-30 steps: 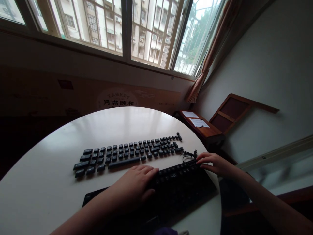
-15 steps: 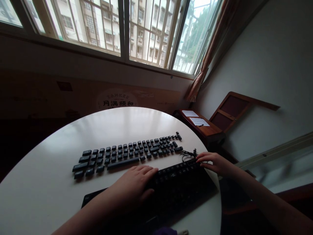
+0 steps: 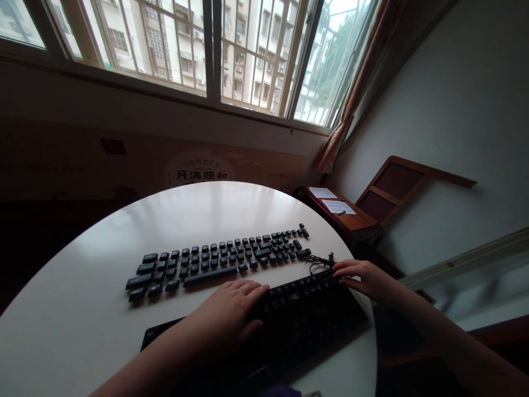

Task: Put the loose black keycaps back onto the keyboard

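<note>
A black keyboard [image 3: 306,314] lies at the near edge of a round white table [image 3: 198,215]. My left hand [image 3: 231,314] rests flat on the keyboard's upper left part, fingers stretched out. At the keyboard's far right corner my right hand [image 3: 363,275] touches the keys with curled fingers, beside a small coil of black cable [image 3: 320,260]. Beyond the keyboard, several loose black keycaps [image 3: 219,256] are laid out in rows in a keyboard pattern.
A window with bars [image 3: 231,55] runs along the far wall, with a curtain [image 3: 351,94] at its right end. To the right of the table stands a wooden stand [image 3: 343,215] with papers on it, and a wooden frame [image 3: 392,187] leans against the wall.
Nothing has moved apart from a slight shift of the camera; both hands stay where they were on the keyboard.
</note>
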Demonstrator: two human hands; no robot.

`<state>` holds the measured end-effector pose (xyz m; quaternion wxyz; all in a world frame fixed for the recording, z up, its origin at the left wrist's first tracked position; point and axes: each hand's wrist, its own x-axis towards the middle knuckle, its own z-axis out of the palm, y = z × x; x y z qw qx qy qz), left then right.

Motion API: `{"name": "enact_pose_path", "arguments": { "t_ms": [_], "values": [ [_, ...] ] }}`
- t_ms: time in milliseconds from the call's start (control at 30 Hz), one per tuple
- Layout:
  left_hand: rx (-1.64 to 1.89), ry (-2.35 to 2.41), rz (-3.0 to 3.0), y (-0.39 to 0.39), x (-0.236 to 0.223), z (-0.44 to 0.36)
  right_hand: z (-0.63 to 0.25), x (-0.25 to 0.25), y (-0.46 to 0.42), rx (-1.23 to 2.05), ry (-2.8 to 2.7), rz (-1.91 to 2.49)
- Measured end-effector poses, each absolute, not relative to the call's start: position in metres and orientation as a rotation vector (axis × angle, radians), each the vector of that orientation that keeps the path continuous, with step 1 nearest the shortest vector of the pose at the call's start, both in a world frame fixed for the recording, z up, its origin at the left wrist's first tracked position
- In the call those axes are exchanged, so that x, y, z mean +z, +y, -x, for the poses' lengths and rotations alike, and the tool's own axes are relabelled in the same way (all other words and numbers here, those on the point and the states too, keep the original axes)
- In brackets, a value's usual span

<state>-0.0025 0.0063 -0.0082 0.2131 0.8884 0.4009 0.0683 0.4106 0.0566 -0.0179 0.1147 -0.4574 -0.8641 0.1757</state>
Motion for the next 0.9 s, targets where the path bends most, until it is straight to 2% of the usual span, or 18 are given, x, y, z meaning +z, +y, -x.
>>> {"name": "enact_pose_path", "arguments": {
  "t_ms": [500, 767, 900],
  "values": [
    [0.191, 1.114, -2.483, 0.007, -0.01, 0.003, -0.398, -0.021, 0.036, -0.036, -2.686, 1.223],
    [0.205, 1.108, -2.497, 0.004, -0.008, 0.004, -0.394, -0.012, 0.021, 0.027, -2.417, 1.209],
    [0.21, 1.113, -2.479, 0.004, -0.008, 0.004, -0.378, -0.017, 0.015, 0.116, -2.54, 1.126]
  ]
}}
